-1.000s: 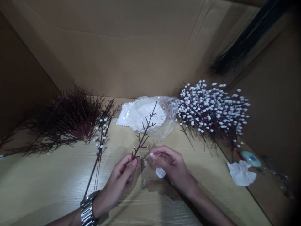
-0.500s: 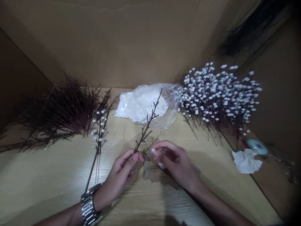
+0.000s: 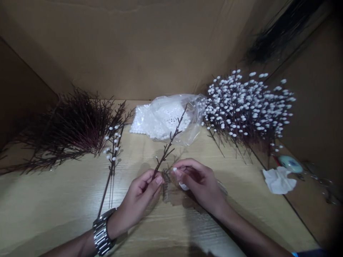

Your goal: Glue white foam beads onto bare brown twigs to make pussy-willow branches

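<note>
Between the thumb and fingers of my left hand is the lower part of a thin brown artificial twig, tilted up and to the right. Its short side shoots look bare, apart from small pale tips. My right hand is pinched on a small white bead, just to the right of the twig and apart from it. Another white piece shows under the right fingers, partly hidden. Behind the twig's top lies a clear plastic bag of white beads.
Bare brown twigs are heaped at the left, beside a few stems with white beads. Many bead-tipped twigs stand piled at the right. Crumpled tissue and a teal object lie near the right edge. Cardboard walls surround the table.
The twig has turned slightly in my left hand and leans a little further right. My right hand keeps its pinch on the bead, nearly in place. The view has shifted slightly.
</note>
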Tool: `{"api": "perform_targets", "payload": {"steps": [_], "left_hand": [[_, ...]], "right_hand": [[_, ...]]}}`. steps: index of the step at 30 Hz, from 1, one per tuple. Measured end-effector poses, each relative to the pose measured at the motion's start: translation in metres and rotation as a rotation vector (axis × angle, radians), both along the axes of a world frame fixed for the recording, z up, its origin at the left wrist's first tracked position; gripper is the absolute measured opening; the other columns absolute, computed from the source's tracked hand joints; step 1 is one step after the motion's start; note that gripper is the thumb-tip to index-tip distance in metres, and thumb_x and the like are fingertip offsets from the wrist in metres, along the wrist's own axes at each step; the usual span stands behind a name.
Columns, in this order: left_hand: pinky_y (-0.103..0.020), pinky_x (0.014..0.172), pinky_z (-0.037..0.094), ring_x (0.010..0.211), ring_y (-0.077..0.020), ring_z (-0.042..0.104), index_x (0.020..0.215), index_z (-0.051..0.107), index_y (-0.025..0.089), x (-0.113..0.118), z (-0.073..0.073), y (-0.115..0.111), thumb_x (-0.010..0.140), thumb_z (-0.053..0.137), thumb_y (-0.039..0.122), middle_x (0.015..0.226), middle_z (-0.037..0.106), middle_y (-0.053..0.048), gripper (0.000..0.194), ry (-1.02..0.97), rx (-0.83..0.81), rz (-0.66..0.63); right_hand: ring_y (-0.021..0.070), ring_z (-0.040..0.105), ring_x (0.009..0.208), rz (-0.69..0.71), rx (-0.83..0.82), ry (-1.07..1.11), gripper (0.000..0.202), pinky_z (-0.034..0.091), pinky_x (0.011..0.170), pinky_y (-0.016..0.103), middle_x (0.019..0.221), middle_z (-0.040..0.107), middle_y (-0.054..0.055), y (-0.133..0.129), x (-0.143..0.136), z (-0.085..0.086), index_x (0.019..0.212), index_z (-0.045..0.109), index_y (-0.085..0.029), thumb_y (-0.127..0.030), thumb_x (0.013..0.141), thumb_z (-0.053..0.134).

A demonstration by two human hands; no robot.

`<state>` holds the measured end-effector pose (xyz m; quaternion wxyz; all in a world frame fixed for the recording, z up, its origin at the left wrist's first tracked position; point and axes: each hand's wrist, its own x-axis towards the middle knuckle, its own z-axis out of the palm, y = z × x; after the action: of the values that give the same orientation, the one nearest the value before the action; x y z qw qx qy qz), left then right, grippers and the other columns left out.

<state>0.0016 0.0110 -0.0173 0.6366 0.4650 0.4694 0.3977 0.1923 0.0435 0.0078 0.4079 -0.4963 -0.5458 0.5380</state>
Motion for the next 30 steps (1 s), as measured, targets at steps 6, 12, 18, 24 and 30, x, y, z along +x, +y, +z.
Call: {"api": "perform_targets", "payload": {"steps": [6,12,18,24,30], "left_hand": [[-0.024,0.046,0.020,0.049,-0.0083,0.029,0.091,0.061,0.019,-0.0015,-0.0027,-0.0015,0.103,0.046,0.040,0.070,0.054,0.003,0.028,0.077,0.042,-0.043],[-0.024,0.045,0.019,0.048,-0.0071,0.029,0.095,0.063,0.019,-0.0015,-0.0008,0.0006,0.103,0.047,0.040,0.073,0.056,0.004,0.027,0.076,0.037,-0.039],[-0.021,0.049,0.024,0.056,-0.0076,0.034,0.088,0.060,0.018,-0.0039,0.0039,-0.0006,0.099,0.057,0.041,0.075,0.052,0.004,0.025,0.096,0.061,-0.030],[-0.021,0.049,0.024,0.055,-0.0073,0.034,0.089,0.060,0.019,-0.0040,0.0013,-0.0012,0.099,0.056,0.039,0.076,0.053,0.004,0.023,0.079,0.060,-0.041],[-0.021,0.057,0.034,0.064,-0.0096,0.046,0.090,0.063,0.019,-0.0033,0.0025,-0.0001,0.100,0.055,0.035,0.079,0.057,0.002,0.020,0.093,0.093,-0.039]], "right_hand": [[0.0150,0.065,0.069,-0.004,0.016,0.001,0.013,0.050,0.061,0.026,0.080,0.073,0.002,0.0007,-0.0014,0.0008,0.087,0.074,-0.024,-0.035,0.082,0.071],[0.0128,0.062,0.062,-0.005,0.029,0.002,0.014,0.048,0.055,0.023,0.074,0.071,0.001,0.0004,-0.0006,-0.0007,0.088,0.073,-0.022,-0.034,0.083,0.071],[0.0117,0.064,0.066,0.003,0.083,-0.008,0.009,0.049,0.058,0.020,0.077,0.073,0.000,0.0000,0.0009,-0.0010,0.088,0.073,-0.023,-0.030,0.083,0.070],[0.0113,0.065,0.068,0.027,0.121,-0.020,0.007,0.050,0.059,0.020,0.080,0.074,0.000,-0.0006,0.0013,-0.0038,0.088,0.073,-0.024,-0.029,0.084,0.069],[0.0094,0.065,0.067,0.025,0.165,0.006,0.007,0.050,0.059,0.018,0.080,0.074,-0.001,-0.0004,0.0030,-0.0060,0.091,0.073,-0.025,-0.026,0.085,0.070]]}}
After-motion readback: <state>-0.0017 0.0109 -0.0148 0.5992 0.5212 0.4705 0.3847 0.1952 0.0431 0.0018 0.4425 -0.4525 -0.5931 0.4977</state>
